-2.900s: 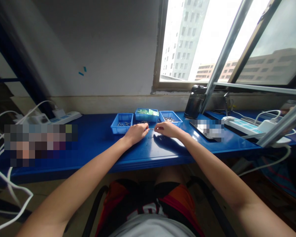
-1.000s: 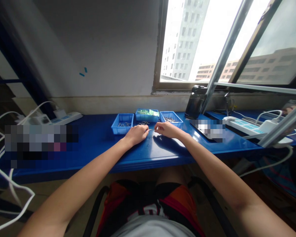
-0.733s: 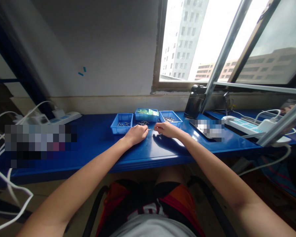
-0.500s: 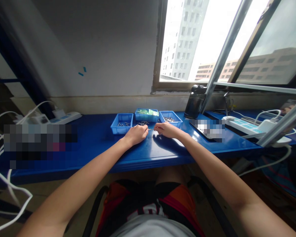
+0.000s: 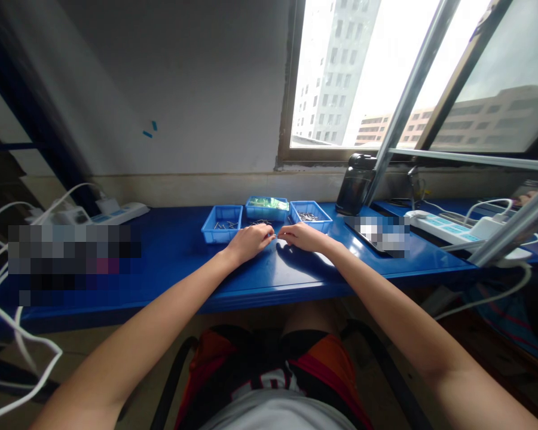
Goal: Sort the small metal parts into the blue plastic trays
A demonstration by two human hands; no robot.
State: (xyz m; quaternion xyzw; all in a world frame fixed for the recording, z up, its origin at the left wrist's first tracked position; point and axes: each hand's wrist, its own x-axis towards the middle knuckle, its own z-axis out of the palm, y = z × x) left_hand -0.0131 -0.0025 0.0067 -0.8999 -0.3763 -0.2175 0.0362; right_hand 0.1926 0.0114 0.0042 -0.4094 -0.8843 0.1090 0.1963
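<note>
My left hand point(image 5: 251, 241) and my right hand point(image 5: 302, 236) meet fingertip to fingertip just above the blue table point(image 5: 170, 263). Both are closed in a pinch. Whatever small piece lies between the fingers is too tiny and hidden to name. Behind my left hand, a few thin metal pieces point(image 5: 260, 222) lie on the tabletop, partly covered by the hand. A blue bin point(image 5: 222, 234) with several slim metal parts stands to the left. Another blue bin point(image 5: 321, 226), holding many small metal parts, is just behind my right hand.
Between those bins at the back stands a third blue bin point(image 5: 253, 210) with a green plastic packet point(image 5: 271, 204). A black bottle point(image 5: 355, 185) is right of the bins, near a metal post point(image 5: 385, 143). Power strips with white cables point(image 5: 448, 230) lie at both ends.
My hands have drawn closer together, and the thin metal piece that showed between them is now mostly hidden by the fingers. The bins have not moved.
</note>
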